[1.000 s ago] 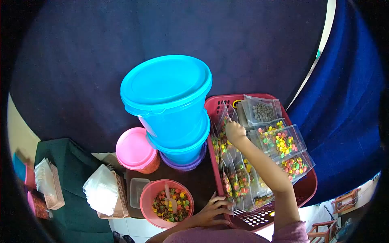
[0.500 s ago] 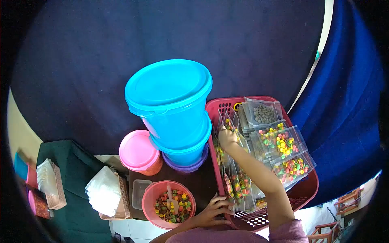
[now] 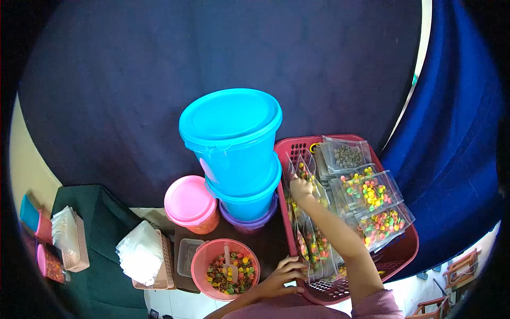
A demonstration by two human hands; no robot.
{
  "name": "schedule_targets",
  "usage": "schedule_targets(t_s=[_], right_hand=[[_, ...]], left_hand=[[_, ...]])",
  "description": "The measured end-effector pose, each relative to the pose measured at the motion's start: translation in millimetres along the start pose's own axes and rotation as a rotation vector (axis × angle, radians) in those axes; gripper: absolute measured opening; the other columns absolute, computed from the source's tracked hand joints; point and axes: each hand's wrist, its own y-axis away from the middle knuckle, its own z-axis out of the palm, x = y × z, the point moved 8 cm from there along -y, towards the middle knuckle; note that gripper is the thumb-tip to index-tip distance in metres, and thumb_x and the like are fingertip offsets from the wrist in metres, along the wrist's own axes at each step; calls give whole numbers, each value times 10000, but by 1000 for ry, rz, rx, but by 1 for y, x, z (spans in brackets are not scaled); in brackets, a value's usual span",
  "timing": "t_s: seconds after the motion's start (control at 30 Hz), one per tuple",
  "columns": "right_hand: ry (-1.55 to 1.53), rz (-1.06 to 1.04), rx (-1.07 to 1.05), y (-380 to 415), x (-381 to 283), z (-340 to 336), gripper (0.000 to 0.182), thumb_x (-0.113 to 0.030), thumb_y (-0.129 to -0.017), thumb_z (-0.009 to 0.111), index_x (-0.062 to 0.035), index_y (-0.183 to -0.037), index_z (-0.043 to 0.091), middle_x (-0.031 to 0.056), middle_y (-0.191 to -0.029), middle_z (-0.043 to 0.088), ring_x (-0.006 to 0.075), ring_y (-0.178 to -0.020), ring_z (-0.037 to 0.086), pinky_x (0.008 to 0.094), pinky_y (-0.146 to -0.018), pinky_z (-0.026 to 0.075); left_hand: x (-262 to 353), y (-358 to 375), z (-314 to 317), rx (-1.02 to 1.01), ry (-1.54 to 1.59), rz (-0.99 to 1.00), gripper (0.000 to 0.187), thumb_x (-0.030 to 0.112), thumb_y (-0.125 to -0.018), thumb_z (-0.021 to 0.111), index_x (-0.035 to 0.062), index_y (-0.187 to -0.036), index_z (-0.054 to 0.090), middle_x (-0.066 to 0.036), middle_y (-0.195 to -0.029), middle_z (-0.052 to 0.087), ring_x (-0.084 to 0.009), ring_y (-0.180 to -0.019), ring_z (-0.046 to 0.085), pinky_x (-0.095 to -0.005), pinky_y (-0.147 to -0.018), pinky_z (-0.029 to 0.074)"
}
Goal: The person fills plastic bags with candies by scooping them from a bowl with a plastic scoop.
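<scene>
Basket (image 3: 402, 256), red: right hand (image 3: 301, 189) curled among filled pouches (image 3: 320, 252), grip hidden; left hand (image 3: 285, 276) at rim, fingers slightly spread, hold unclear.

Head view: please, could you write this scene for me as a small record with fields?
red basket: clear packets with colourful pieces; one with dark pieces
right hand: among upright packets, basket's left side
left hand: at basket's near left edge
pink bowl: loose colourful pieces, scoop
blue buckets: stacked, top one lidded
pink-lidded tub: left of blue buckets
</scene>
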Motion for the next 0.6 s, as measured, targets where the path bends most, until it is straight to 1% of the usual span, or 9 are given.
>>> schedule_targets(t_s=[0.17, 0.27, 0.33, 0.37, 0.43, 0.47, 0.5, 0.57, 0.6], right_hand=[[-32, -30, 47, -4, -4, 2, 235, -134, -834, 361, -6, -1025, 413, 148, -893, 606, 275, -786, 612, 374, -610, 501], [-24, -53, 74, 2, -5, -4, 236, -163, -837, 367, -6, -1005, 416, 151, -874, 607, 286, -807, 605, 380, -638, 495], [-22, -5, 112, 19, -2, -20, 310, -187, -782, 426, 9, -1022, 433, 146, -925, 601, 279, -824, 603, 392, -691, 474], [-16, -17, 114, 27, -2, -28, 310, -187, -782, 426, 9, -1022, 433, 146, -925, 601, 279, -824, 603, 392, -691, 474], [-15, -25, 76, 42, -2, -39, 354, -208, -762, 449, 3, -1045, 418, 149, -965, 582, 284, -871, 584, 383, -729, 461], [34, -35, 158, 50, -2, -45, 367, -206, -760, 452, -4, -1064, 410, 173, -1045, 533, 290, -952, 542, 379, -748, 452], [41, -44, 154, 59, -3, -47, 367, -206, -760, 452, -4, -1064, 410, 173, -1045, 533, 290, -952, 542, 379, -748, 452], [14, -118, 181, 87, -8, -64, 389, -217, -754, 462, -8, -1078, 410, 201, -1119, 471, 301, -1034, 483, 392, -765, 444], [-14, -159, 157, 104, -11, -70, 396, -228, -757, 459, 0, -1078, 413, 209, -1144, 445, 323, -1062, 453, 415, -786, 431]], left_hand=[[0, 2, 0, 53, 44, 39, 351, 294, -702, 649, 145, -1012, 579, -43, -1225, 407, -275, -1194, 235, -422, -992, 150], [0, 5, 0, 61, 43, 53, 361, 266, -714, 642, 114, -1032, 565, -74, -1246, 382, -298, -1211, 214, -434, -994, 148], [3, 6, 0, 81, 33, 49, 356, 254, -718, 639, 113, -1036, 562, -79, -1248, 378, -303, -1216, 207, -438, -995, 150], [4, 6, 1, 92, 30, 43, 352, 243, -722, 636, 111, -1040, 559, -83, -1251, 374, -308, -1220, 199, -443, -995, 152], [9, 7, 1, 114, 24, 38, 329, 217, -751, 600, 97, -1052, 543, -95, -1269, 344, -321, -1238, 166, -453, -998, 152], [9, 9, 2, 125, -3, 22, 337, 216, -759, 592, 97, -1069, 528, -97, -1278, 332, -321, -1243, 156, -454, -999, 151], [8, 11, 4, 135, -29, 5, 346, 214, -767, 583, 98, -1085, 513, -98, -1287, 320, -321, -1248, 145, -456, -999, 150], [14, 13, 5, 139, -38, -35, 354, 187, -798, 543, 100, -1133, 471, -101, -1314, 282, -320, -1262, 111, -453, -1006, 142], [17, 15, 5, 165, -42, -53, 357, 184, -804, 534, 98, -1143, 465, -105, -1319, 274, -320, -1264, 107, -450, -1007, 139]])
